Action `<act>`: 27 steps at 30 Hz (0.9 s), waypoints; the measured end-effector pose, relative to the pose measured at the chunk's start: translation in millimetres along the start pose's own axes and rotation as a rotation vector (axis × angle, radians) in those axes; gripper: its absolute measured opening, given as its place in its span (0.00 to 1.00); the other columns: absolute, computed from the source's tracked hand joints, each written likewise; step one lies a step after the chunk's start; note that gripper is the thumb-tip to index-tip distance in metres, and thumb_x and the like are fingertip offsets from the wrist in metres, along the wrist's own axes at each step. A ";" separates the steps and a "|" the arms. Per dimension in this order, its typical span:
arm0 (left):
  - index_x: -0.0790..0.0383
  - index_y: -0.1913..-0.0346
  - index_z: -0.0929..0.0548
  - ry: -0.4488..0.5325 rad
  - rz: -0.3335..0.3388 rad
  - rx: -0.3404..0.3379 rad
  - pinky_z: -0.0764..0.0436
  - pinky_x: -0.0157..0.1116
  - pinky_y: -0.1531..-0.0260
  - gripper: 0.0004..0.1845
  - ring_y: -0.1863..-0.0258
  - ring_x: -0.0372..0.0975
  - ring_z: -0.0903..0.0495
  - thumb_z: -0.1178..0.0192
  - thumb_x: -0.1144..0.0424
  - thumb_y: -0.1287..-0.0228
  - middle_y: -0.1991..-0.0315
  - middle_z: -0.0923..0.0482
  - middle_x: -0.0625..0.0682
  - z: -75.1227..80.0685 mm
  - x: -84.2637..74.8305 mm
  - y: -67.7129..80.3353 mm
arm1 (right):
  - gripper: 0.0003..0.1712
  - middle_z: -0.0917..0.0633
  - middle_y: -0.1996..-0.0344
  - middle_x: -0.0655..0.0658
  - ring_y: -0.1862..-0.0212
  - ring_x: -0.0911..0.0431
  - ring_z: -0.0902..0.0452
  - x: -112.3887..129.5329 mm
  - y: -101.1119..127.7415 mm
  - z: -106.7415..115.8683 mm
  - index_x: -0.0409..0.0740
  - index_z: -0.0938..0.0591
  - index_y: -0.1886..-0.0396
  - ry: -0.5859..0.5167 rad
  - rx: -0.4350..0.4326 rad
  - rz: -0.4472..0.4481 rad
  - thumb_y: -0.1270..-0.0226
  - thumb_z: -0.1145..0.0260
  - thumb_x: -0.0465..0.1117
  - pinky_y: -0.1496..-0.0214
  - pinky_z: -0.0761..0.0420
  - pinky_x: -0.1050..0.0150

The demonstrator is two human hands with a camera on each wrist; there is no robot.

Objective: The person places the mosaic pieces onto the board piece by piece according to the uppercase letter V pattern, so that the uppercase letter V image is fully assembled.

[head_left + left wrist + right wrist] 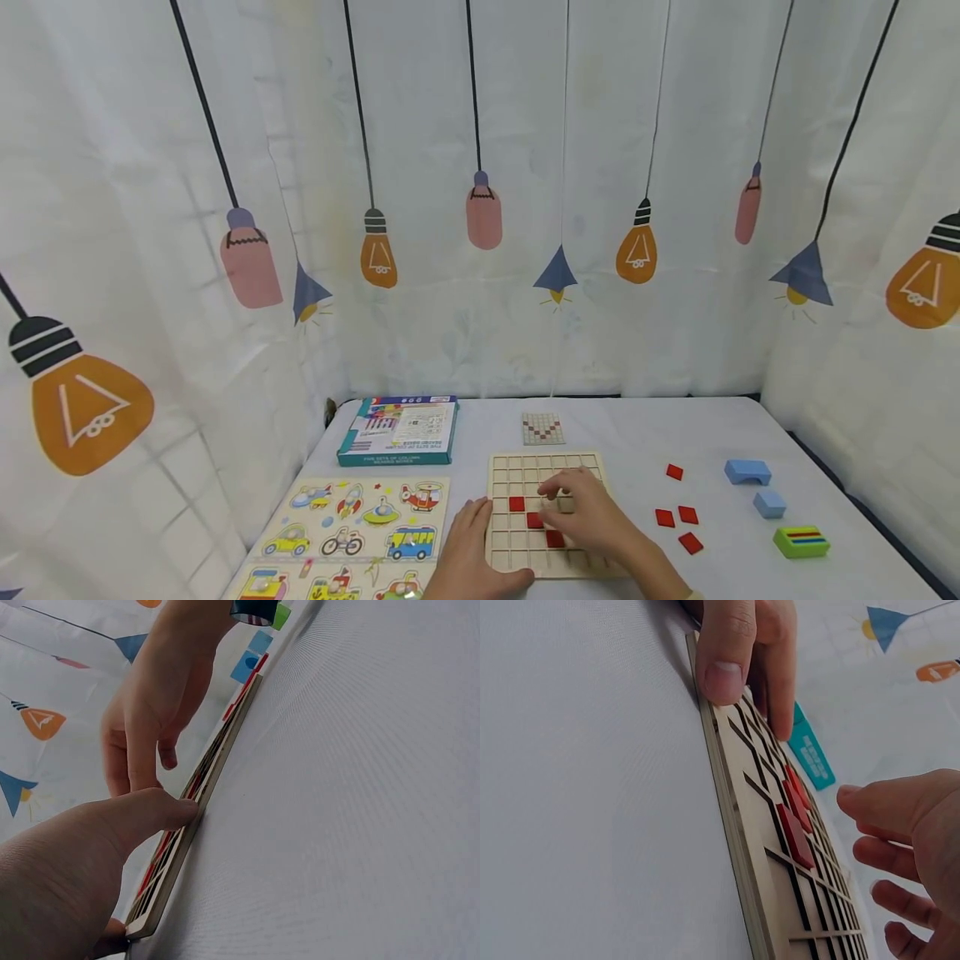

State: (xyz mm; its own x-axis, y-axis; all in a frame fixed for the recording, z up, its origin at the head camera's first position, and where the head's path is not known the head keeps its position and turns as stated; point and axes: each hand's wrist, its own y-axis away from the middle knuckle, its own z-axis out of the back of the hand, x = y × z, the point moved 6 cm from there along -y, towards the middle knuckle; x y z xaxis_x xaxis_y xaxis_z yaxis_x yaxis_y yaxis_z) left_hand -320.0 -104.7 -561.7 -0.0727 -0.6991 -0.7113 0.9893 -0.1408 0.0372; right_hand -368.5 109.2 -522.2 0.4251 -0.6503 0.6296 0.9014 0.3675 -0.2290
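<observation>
A wooden grid board (507, 560) lies on the table with three red square tiles (555, 539) set diagonally in its cells. My left hand (474, 554) holds the board's near left corner, fingers along the left side and thumb (724, 679) on the near edge. Over the middle of the board hovers my right hand (588, 512), its fingers loosely bent. In the right wrist view nothing shows between its thumb (881, 801) and fingers, and they are apart from the tiles. Several loose red tiles (691, 543) lie right of the board.
Behind the board lies a small pattern card (543, 428) with red squares. A teal-edged box (397, 429) stands at the back left, and a vehicle picture board (352, 510) lies left. Two blue blocks (747, 472) and a green striped block (801, 542) sit far right.
</observation>
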 end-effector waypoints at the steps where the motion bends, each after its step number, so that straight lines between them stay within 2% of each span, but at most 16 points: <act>1: 0.64 0.15 0.33 0.002 -0.001 0.000 0.33 0.74 0.21 0.68 0.15 0.65 0.40 0.20 0.26 0.51 0.15 0.36 0.60 0.0 0.2 -0.1 | 0.13 0.12 0.55 0.60 0.46 0.58 0.25 -0.9 0.7 1.3 0.58 0.08 0.47 -0.001 -0.002 0.003 0.28 0.20 0.50 0.46 0.17 0.61; 9: 0.65 0.15 0.33 0.009 -0.017 0.002 0.33 0.75 0.21 0.68 0.14 0.66 0.41 0.20 0.27 0.50 0.16 0.35 0.61 -0.8 1.5 -1.0 | 0.14 0.13 0.55 0.61 0.45 0.57 0.27 -11.0 8.1 11.8 0.59 0.08 0.47 0.001 0.000 -0.050 0.29 0.19 0.51 0.45 0.17 0.59; 14: 0.65 0.15 0.33 0.013 -0.029 -0.002 0.33 0.74 0.21 0.68 0.15 0.66 0.40 0.20 0.26 0.51 0.17 0.35 0.61 -0.9 1.2 -0.8 | 0.13 0.13 0.55 0.63 0.44 0.59 0.27 -19.5 11.7 19.1 0.61 0.08 0.47 0.026 -0.031 -0.071 0.29 0.20 0.52 0.43 0.17 0.59; 18: 0.65 0.16 0.32 0.006 -0.032 -0.010 0.32 0.74 0.21 0.68 0.16 0.65 0.38 0.20 0.26 0.52 0.17 0.34 0.61 -0.6 0.6 -0.4 | 0.13 0.13 0.55 0.62 0.46 0.59 0.27 -23.7 15.6 23.7 0.61 0.08 0.47 0.026 -0.046 -0.073 0.29 0.19 0.51 0.45 0.18 0.61; 23: 0.65 0.16 0.32 0.001 -0.028 -0.011 0.32 0.74 0.22 0.68 0.16 0.65 0.38 0.20 0.26 0.53 0.17 0.34 0.61 -0.6 0.7 -0.9 | 0.15 0.13 0.56 0.62 0.46 0.58 0.28 -30.0 19.1 27.7 0.61 0.08 0.47 0.032 -0.046 -0.115 0.31 0.18 0.50 0.46 0.19 0.63; 27: 0.65 0.15 0.33 0.008 -0.028 -0.004 0.32 0.75 0.22 0.68 0.16 0.65 0.38 0.20 0.27 0.52 0.17 0.34 0.61 -0.1 -0.2 -0.8 | 0.15 0.13 0.57 0.62 0.46 0.58 0.27 -35.1 21.3 32.2 0.60 0.08 0.48 0.050 -0.059 -0.132 0.33 0.17 0.48 0.45 0.18 0.61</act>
State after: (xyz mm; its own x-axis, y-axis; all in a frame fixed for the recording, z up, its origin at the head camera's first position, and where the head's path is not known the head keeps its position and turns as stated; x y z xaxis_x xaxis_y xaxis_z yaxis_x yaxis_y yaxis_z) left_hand -320.8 -104.3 -561.6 -0.0998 -0.6891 -0.7177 0.9874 -0.1575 0.0139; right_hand -366.8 161.2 -525.3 0.3046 -0.7231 0.6200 0.9525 0.2374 -0.1910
